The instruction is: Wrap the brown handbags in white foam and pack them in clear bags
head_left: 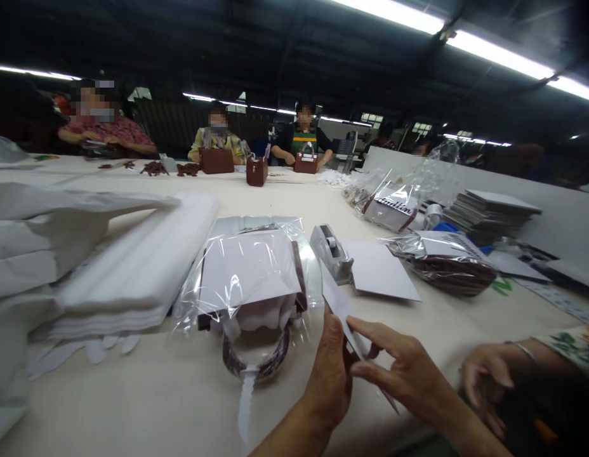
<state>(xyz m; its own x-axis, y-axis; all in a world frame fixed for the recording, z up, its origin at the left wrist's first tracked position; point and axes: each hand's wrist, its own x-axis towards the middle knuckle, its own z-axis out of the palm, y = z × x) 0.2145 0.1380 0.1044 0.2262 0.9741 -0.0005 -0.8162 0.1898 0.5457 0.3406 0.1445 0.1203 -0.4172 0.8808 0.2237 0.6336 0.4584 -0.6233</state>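
Note:
Both of my hands hold a white card, tilted nearly edge-on to me above the table's front edge. My left hand grips its left side, thumb up along the near face. With thumb and forefinger, my right hand pinches its right side; some fingers are hidden behind. Just left of my hands lies a brown handbag in a clear plastic bag. White sheet covers most of its body, and its wrapped handle points toward me with a white strip hanging from it.
A tape dispenser and a white board lie beyond my hands. White foam sheets are stacked left. Wrapped handbags and a stack of boards stand right. A co-worker's hand is close on the right; several people sit opposite.

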